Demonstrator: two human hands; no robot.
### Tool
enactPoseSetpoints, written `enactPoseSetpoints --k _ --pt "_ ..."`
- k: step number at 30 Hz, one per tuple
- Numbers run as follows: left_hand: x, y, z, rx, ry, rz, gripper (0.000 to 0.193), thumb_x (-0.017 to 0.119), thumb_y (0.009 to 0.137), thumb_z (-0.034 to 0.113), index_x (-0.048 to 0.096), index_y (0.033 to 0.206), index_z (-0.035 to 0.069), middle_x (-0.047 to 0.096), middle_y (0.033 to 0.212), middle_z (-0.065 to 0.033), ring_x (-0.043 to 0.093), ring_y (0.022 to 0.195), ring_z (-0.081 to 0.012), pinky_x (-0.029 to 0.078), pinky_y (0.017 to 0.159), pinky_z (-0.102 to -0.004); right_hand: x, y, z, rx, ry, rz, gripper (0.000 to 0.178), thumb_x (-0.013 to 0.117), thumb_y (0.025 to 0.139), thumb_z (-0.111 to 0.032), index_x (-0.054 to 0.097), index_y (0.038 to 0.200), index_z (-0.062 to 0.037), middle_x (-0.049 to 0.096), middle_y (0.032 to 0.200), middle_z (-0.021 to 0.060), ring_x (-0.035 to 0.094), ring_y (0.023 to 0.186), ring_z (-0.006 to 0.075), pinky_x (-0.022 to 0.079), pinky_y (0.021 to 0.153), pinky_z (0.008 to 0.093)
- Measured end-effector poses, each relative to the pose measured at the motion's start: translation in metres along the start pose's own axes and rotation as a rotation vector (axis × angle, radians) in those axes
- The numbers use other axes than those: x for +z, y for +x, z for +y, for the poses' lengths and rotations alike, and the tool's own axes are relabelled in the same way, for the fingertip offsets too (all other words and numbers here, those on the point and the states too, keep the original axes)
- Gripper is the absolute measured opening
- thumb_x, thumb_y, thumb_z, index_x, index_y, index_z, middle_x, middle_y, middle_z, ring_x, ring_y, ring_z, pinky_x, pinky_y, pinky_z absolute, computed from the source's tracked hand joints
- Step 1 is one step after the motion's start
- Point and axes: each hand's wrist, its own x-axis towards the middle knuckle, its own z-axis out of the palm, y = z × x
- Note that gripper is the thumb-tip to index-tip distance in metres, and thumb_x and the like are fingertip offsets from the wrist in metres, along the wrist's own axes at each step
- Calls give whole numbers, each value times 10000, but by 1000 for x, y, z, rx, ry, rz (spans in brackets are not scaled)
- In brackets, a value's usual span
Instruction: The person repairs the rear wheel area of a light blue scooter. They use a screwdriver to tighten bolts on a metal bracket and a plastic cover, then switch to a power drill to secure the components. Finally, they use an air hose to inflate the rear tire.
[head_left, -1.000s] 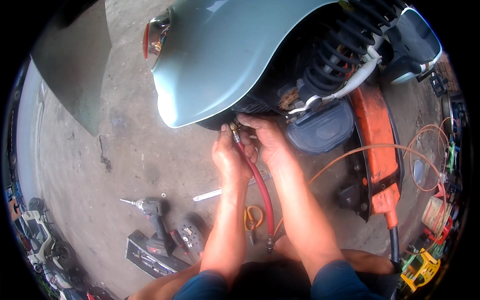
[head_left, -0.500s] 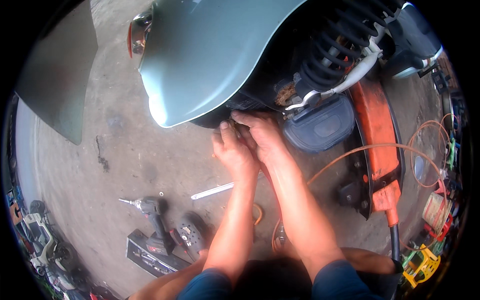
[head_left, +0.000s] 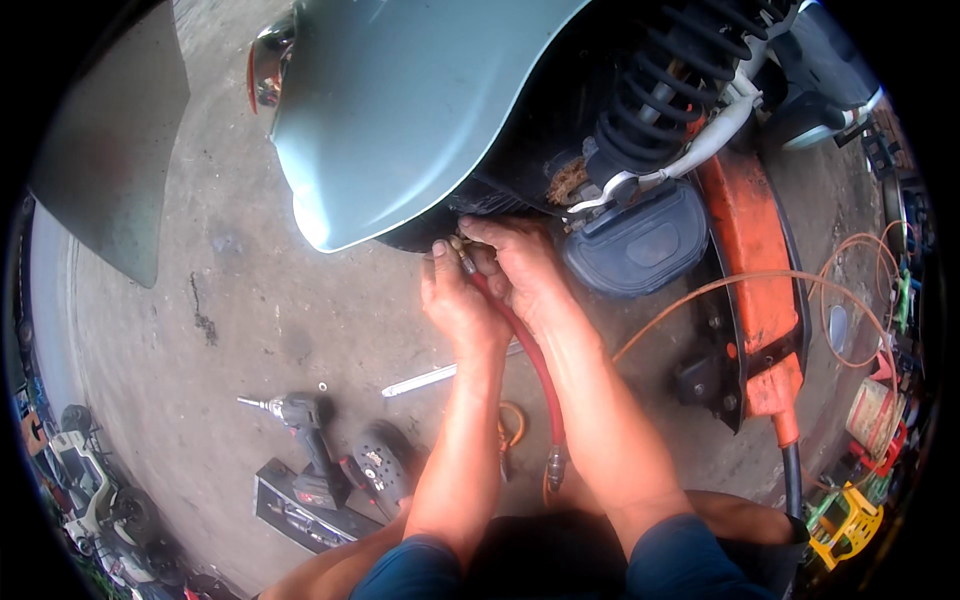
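Close together under the lower edge of a pale blue scooter body panel (head_left: 400,110) are my two hands. My left hand (head_left: 462,310) has its thumb and fingers closed about the metal end of a red air hose (head_left: 540,370). On the other side of that end, my right hand (head_left: 522,262) is closed too, its thumb near the brass tip and its fingers curled by the hose. The hose runs back between my forearms to a metal coupling (head_left: 556,465). Beyond my fingertips is the dark wheel area (head_left: 425,232), mostly hidden by the panel and my hands.
A black coil spring (head_left: 650,110) and a dark blue-grey cover (head_left: 640,240) sit right of my hands, beside an orange jack (head_left: 755,270). A cordless driver (head_left: 305,435), an open toolbox (head_left: 270,500) and a metal bar (head_left: 420,380) lie on the floor. An orange thin hose (head_left: 720,295) loops across the right.
My hands have parted slightly, so the hose's metal end now shows between them. More of the red hose and its coupling have come into sight between my forearms.
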Motion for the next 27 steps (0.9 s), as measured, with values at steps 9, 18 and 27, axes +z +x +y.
enactPoseSetpoints --k 9,18,27 --pt "33 -15 -29 17 84 13 200 495 964 206 456 899 22 481 722 -19 465 643 -134 406 579 -304 -31 23 -8 -209 -148 23 162 659 863 -101 694 962 22 692 924 102 626 840 165 503 763 306" --pt "28 2 -24 84 27 47 190 475 979 161 432 843 36 476 697 -2 454 625 -128 396 576 -304 -17 35 6 -221 -74 -111 171 627 886 -119 670 989 10 670 936 86 609 864 158 491 797 300" --pt "35 3 -24 27 -95 53 215 458 973 129 413 768 85 434 578 13 391 438 -83 305 388 -239 -19 45 5 146 277 -38 96 666 852 -58 650 947 -47 650 897 68 638 825 174 549 710 318"
